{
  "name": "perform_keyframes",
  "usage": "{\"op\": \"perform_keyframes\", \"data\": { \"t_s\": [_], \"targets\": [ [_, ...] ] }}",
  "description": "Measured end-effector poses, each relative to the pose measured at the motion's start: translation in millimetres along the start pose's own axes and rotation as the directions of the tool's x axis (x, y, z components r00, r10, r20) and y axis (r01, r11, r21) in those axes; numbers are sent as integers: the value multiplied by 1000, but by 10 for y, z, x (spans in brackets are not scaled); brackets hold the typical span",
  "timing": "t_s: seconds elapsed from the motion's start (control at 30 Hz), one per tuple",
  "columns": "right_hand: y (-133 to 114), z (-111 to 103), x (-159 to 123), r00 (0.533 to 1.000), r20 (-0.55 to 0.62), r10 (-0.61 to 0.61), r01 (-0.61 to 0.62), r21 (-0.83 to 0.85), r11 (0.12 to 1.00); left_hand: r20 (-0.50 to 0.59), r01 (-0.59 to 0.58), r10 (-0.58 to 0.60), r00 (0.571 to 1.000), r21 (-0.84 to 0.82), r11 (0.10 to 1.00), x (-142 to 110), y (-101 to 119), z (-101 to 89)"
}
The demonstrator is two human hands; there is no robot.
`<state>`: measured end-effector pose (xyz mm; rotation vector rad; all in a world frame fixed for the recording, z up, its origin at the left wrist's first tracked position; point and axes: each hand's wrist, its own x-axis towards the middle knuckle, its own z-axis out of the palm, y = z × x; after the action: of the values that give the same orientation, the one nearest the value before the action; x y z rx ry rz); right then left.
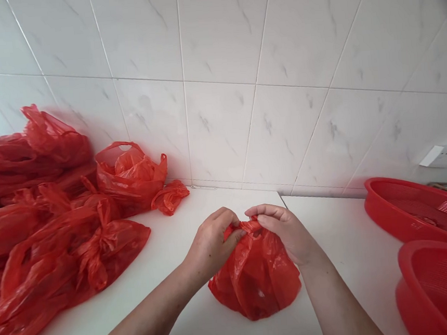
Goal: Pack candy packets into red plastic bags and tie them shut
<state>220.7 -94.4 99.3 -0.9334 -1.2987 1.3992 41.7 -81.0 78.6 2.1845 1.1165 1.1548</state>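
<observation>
A filled red plastic bag (256, 276) sits on the white counter (182, 233) in front of me. My left hand (211, 244) pinches the bag's gathered top from the left, fingers closed on the plastic. My right hand (286, 230) grips the same gathered top from the right, fingers curled over it. Both hands meet at the bag's neck, right above its bulging body.
A heap of tied red plastic bags (44, 225) fills the counter's left side up to the tiled wall (220, 84). Two red mesh baskets (423, 212) (441, 289) stand at the right. A wall socket (443, 154) is above them.
</observation>
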Motion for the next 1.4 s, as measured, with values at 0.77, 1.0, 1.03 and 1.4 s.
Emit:
{"op": "perform_keyframes", "data": {
  "t_s": [0.77, 1.0, 1.03, 1.4],
  "targets": [
    [1064, -821, 439, 782, -392, -485, -250, -910, 332, 215, -79, 37, 976, 190, 979, -384, -110, 70],
    [1102, -680, 435, 778, -299, -553, -328, -943, 48, 485, -54, -100, 868, 295, 954, -315, -175, 539],
    [1102, -669, 433, 781, -294, -551, -338, -941, 23, 504, -63, -102, 858, 301, 952, -319, -190, 569],
    [1323, -888, 393, 830, -451, -329, -427, -892, 147, 187, 52, -121, 975, 340, 939, -428, -439, -75]
  ]
}}
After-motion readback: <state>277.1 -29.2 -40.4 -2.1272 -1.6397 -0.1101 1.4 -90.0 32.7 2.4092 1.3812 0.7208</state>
